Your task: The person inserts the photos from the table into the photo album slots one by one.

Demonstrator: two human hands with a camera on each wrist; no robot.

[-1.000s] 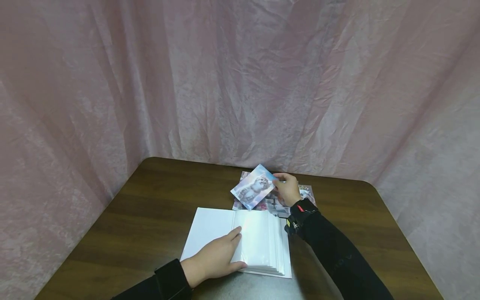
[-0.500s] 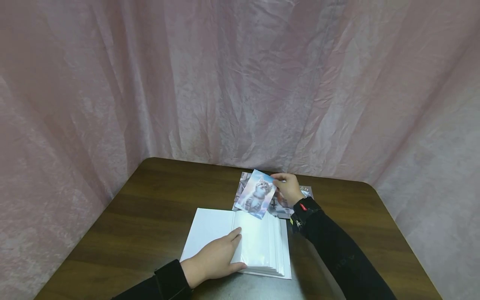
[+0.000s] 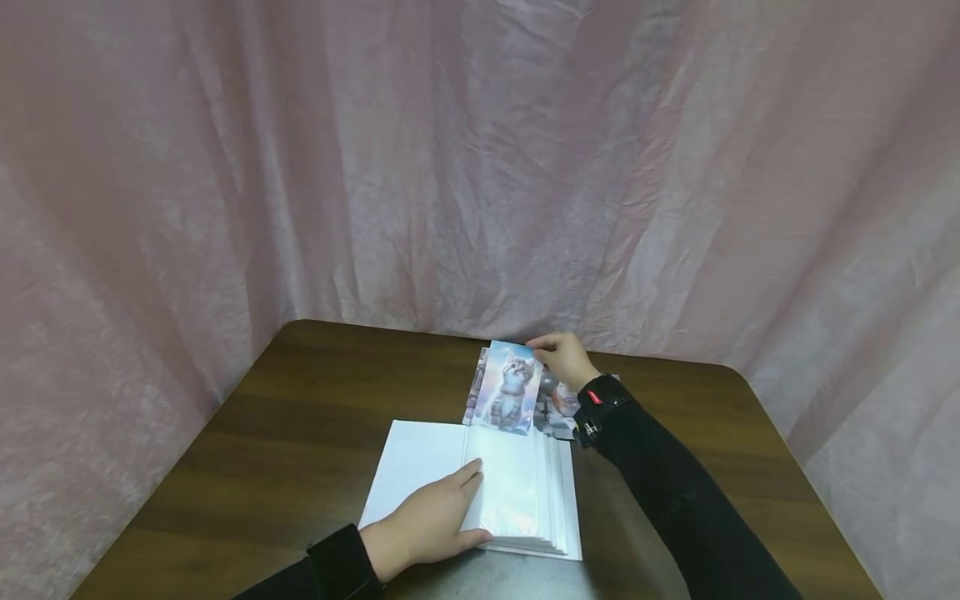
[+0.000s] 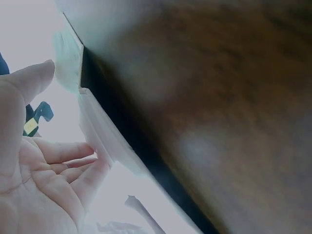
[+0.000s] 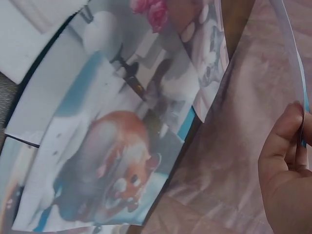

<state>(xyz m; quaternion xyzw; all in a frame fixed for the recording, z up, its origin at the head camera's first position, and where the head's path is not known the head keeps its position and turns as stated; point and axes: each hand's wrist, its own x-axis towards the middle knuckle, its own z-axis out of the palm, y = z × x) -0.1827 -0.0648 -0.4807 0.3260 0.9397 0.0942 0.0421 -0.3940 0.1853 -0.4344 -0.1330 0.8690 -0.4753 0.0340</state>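
A white photo album (image 3: 510,483) lies open on the table, clear sleeve pages stacked on its right side. Across its inner fold rests my left hand (image 3: 431,517), fingers straight and touching the pages; the left wrist view shows the palm (image 4: 44,190) beside the album's edge. My right hand (image 3: 566,360) pinches a kitten photo (image 3: 510,387) by its upper right corner. That photo stands nearly upright, its lower edge at the album's top edge. Behind it lie several loose photos (image 3: 555,404), among them a hamster photo (image 5: 122,165) in the right wrist view.
The brown wooden table (image 3: 300,417) has rounded far corners. A pink curtain (image 3: 465,167) hangs right behind its far edge. Bare wood shows left and right of the album.
My right hand has brought the kitten photo down and left, turning it from slanted to nearly upright above the album page. My left hand has stayed in place on the album.
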